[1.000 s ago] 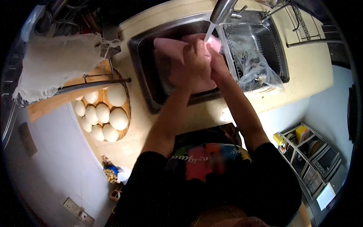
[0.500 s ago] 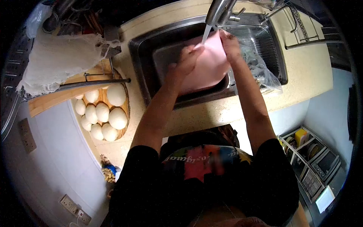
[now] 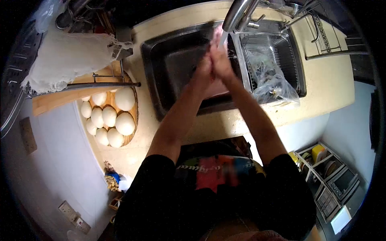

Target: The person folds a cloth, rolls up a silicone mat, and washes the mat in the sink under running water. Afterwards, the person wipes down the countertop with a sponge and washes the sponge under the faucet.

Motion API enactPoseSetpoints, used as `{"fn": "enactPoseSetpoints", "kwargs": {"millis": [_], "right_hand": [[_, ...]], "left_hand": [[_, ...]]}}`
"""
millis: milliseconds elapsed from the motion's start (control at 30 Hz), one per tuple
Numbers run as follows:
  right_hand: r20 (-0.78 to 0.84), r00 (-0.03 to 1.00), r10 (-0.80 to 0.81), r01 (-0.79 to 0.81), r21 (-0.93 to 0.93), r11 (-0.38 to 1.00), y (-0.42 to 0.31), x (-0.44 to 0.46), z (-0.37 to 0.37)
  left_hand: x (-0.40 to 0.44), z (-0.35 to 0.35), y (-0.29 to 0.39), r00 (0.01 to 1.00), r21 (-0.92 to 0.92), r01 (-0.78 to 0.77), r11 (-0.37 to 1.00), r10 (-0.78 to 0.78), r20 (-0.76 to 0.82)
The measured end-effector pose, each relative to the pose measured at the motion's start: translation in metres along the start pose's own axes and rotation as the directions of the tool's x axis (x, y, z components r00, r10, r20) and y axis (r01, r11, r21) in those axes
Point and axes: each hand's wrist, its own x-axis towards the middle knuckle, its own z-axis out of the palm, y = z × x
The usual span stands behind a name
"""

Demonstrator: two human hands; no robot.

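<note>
Under the running water of the metal faucet, my left hand and my right hand are pressed palm to palm over the sink basin. The pink cloth is between and below them, with part of it showing past the fingertips. Both hands are blurred at the fingers, which look stretched out along the cloth as they squeeze it from either side.
On the left, a round wooden board bears several pale round dough-like pieces. White gauze hangs over a rack. A clear plastic bag lies in the right basin, beside a wire rack on the counter.
My hands were apart with the pink cloth spread between them; now they have come together with it bunched between the palms. My right hand has moved left.
</note>
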Motion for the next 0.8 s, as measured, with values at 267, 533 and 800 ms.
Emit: {"fn": "enactPoseSetpoints", "kwargs": {"millis": [267,533,800], "right_hand": [[-0.142,0.989,-0.048,0.015,-0.222,0.975,0.014,0.001,0.004],[-0.07,0.991,0.118,-0.133,-0.272,0.953,0.07,-0.072,0.024],[0.043,0.791,0.611,-0.596,0.279,0.753,-0.015,-0.003,-0.042]], "left_hand": [[-0.004,0.006,0.011,0.989,-0.016,-0.005,1.0,0.008,0.149],[0.0,0.016,0.03,0.984,0.095,0.089,0.991,-0.073,-0.16],[0.038,-0.039,-0.03,0.877,-0.071,0.057,0.996,-0.016,0.481]]}}
